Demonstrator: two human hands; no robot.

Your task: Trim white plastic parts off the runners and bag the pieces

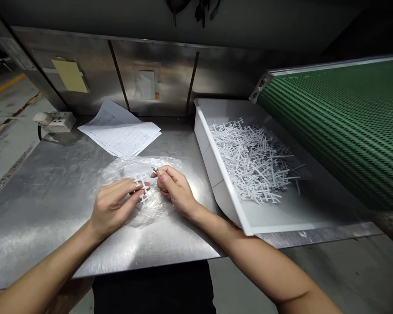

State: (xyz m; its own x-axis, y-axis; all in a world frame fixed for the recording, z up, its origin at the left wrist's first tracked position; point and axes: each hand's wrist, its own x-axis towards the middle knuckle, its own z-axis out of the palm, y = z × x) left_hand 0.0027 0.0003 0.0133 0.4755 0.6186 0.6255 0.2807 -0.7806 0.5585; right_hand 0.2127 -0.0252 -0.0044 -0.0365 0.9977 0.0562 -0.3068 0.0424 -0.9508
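My left hand (116,205) pinches a white branched plastic sprue (143,187) between thumb and fingers, its short side arms sticking out. Close to its upper end, my right hand (175,187) is closed round a small metal tool (155,170). Only the tool's shiny tip shows past the fingers, so I cannot make out its exact kind. Below both hands a clear plastic bag (118,168) lies crumpled on the steel table (170,242), with small pale pieces in it.
A grey-white bin (221,170) at the right holds a heap of white plastic sprues (253,163). A green conveyor belt (340,117) overhangs it. Printed sheets (121,131) lie behind the bag, and a power strip (61,122) sits at the back left.
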